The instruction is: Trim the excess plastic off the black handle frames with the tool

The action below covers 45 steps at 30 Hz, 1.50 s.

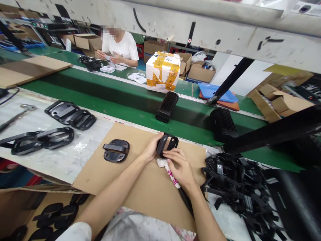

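Both hands are on a black plastic plate (161, 150) with rounded corners and cut-outs, tilted up above a brown cardboard sheet (147, 187). My left hand (151, 148) is closed around its left edge. With fingers bent, my right hand (180, 167) grips its lower right edge. Beneath the right hand lies a hammer-like tool (173, 178) with a whitish head and a pink-and-white wrapped handle. A similar black plate (117, 156) with a strap across it rests on the cardboard to the left.
Several black plates (71, 113) and a hammer (28, 107) lie at left. Black straps (233, 177) are heaped at right. Black perforated parts (167, 106) sit on the green conveyor (120, 100). A taped box (163, 72) stands beyond; a person (122, 48) works across. A black post (271, 129) slants at right.
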{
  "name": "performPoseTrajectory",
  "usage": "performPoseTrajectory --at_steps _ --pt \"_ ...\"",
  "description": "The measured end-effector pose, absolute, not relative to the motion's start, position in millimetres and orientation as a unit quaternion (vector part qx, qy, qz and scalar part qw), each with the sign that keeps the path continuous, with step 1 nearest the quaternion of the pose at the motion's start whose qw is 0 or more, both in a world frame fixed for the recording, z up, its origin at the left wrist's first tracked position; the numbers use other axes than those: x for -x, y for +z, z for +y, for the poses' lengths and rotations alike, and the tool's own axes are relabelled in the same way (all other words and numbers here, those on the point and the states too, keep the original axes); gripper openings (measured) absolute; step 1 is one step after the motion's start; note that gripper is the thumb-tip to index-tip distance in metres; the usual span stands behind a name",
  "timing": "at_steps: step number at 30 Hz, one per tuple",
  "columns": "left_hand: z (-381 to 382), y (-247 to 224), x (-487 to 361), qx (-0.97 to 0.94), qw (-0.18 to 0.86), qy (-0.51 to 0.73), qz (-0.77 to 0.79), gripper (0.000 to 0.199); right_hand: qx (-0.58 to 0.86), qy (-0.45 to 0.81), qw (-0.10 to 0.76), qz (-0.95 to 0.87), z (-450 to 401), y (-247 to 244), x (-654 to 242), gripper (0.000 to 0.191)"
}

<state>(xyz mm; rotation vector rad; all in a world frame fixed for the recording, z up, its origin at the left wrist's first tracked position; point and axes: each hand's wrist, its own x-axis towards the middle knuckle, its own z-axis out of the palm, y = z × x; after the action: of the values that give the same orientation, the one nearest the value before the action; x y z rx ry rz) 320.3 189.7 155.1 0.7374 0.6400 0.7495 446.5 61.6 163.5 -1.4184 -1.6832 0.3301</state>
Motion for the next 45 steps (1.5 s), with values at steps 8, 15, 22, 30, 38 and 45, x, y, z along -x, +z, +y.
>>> performPoseTrajectory --at_steps 8,15,22,30,38,45 --pt "159 160 -334 -0.419 0.796 0.353 0.258 0.058 0.619 0.145 0.538 -0.554 65 154 -439 0.106" --pt "171 168 -323 -0.346 0.886 0.244 0.19 0.045 0.58 0.177 0.581 -0.543 67 144 -436 0.08" --pt "175 168 -318 -0.326 0.908 0.179 0.193 0.045 0.566 0.193 0.581 -0.552 64 142 -439 0.079" --pt "166 157 -327 -0.524 0.749 0.308 0.265 0.046 0.582 0.18 0.578 -0.543 65 141 -442 0.078" --pt "162 170 -327 -0.378 0.866 0.266 0.191 0.046 0.57 0.163 0.578 -0.56 65 147 -441 0.08" --pt "166 176 -323 -0.365 0.873 0.257 0.197 0.044 0.563 0.178 0.588 -0.552 65 149 -442 0.081"
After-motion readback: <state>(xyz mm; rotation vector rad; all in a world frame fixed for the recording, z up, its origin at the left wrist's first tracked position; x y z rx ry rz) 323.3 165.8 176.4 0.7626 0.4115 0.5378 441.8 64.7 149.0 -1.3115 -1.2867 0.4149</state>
